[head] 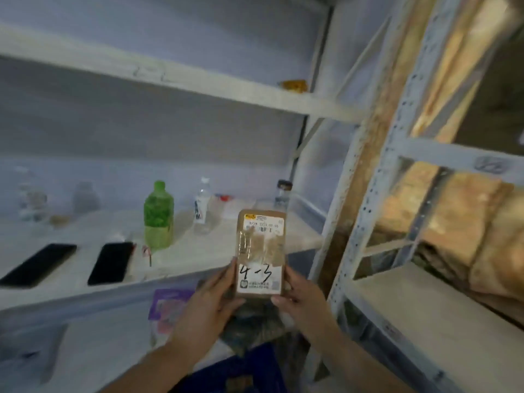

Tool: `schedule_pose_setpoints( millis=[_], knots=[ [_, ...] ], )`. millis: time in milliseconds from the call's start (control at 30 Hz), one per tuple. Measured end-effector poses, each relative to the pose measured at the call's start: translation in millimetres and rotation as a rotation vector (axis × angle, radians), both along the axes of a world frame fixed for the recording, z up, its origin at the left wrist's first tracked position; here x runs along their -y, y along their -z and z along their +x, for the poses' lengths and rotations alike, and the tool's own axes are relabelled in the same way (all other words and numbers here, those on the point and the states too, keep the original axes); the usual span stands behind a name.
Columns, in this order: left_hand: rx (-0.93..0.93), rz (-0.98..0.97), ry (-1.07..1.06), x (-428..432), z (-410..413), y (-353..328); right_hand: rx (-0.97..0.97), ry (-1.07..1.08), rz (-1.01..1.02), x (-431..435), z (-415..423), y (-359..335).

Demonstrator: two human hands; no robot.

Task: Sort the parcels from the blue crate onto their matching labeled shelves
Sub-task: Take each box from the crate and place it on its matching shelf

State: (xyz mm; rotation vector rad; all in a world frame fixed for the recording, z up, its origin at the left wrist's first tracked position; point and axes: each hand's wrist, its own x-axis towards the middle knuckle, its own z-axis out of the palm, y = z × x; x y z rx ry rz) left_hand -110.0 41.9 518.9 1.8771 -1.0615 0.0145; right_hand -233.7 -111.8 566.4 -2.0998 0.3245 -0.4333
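Flat cardboard parcel [260,252] — taped, hand-marked label — gripped by left hand [211,300] and right hand [299,297].

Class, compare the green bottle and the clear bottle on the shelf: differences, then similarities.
The green bottle is green-tinted with a green cap; the clear bottle is see-through with a pale cap. The green bottle is wider; the clear bottle slimmer. Both stand upright, capped, on the white shelf.

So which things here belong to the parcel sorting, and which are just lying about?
Job: parcel marked 4-3, gripped by left hand and right hand; blue crate below.
Lying about: green bottle, clear bottle, black phones, dark-lidded jar.
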Motion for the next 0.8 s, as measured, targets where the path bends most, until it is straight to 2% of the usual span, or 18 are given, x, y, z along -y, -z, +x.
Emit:
schedule_pose_setpoints(
  millis=[167,400,467,700,800],
  knots=[
    [0.276,-0.127,0.043,62.7,-67.1,-142.3,0.186,0.234,-0.261,22.7,-83.1,-136.4],
    [0.353,-0.328,0.282,131.2,-180.3,-276.7,0.312,0.536,-0.602,64.9,-207.5,-249.9],
    [0.378,-0.340,0.317,148.3,-215.2,-297.7,0.345,0.607,-0.630,75.1,-247.1,-264.0],
    [0.455,-0.347,0.413,203.5,-321.2,-319.4,0.265,0.763,-0.762,103.3,-377.7,-294.2],
    [0.371,-0.408,0.492,225.1,-355.3,-321.2,0.272,0.824,-0.848,111.1,-414.0,-300.5]
  ],
)
